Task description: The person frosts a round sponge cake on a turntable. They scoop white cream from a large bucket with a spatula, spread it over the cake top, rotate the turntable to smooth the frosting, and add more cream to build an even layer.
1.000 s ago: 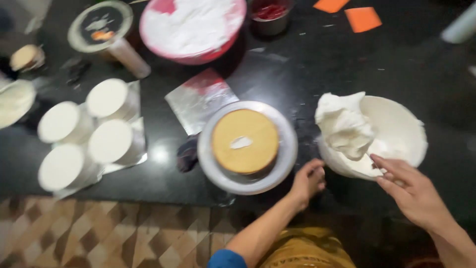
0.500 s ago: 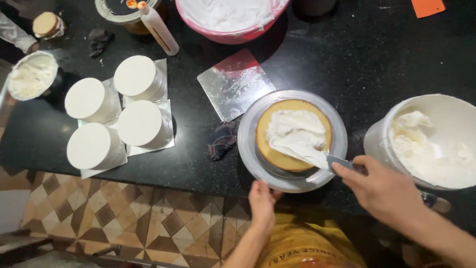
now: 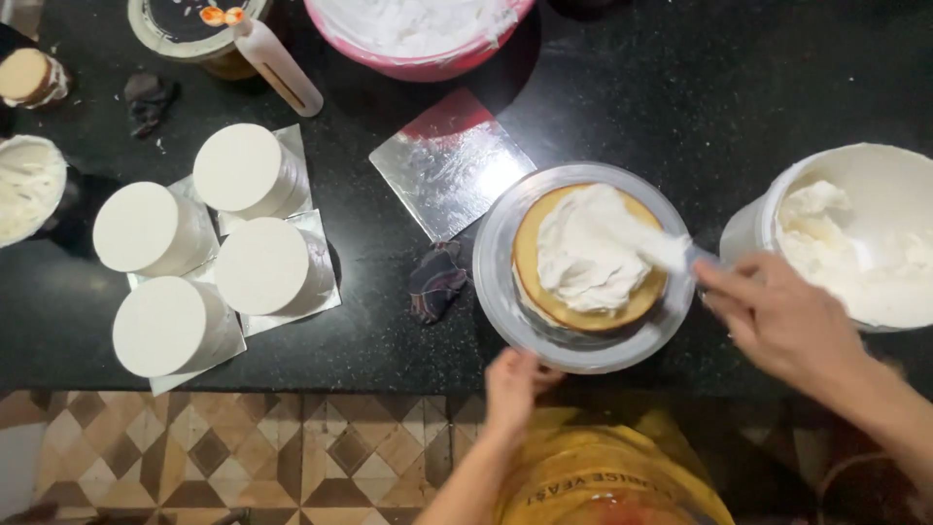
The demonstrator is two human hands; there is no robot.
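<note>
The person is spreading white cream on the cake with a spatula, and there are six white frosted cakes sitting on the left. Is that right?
Not quite. The head view shows four white frosted cakes on the left, not six. The rest holds: the right hand spreads white cream on the cake with a spatula.

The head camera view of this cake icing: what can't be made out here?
- Spatula: handle hidden inside the right hand; blade coated in white cream.
- Left hand: fingertips at the silver turntable rim, grip unclear.
- Pink bowl: cut off by the top edge.
- White tub: cut off by the right edge.
- Four white cakes: insides hidden by frosting.
</note>
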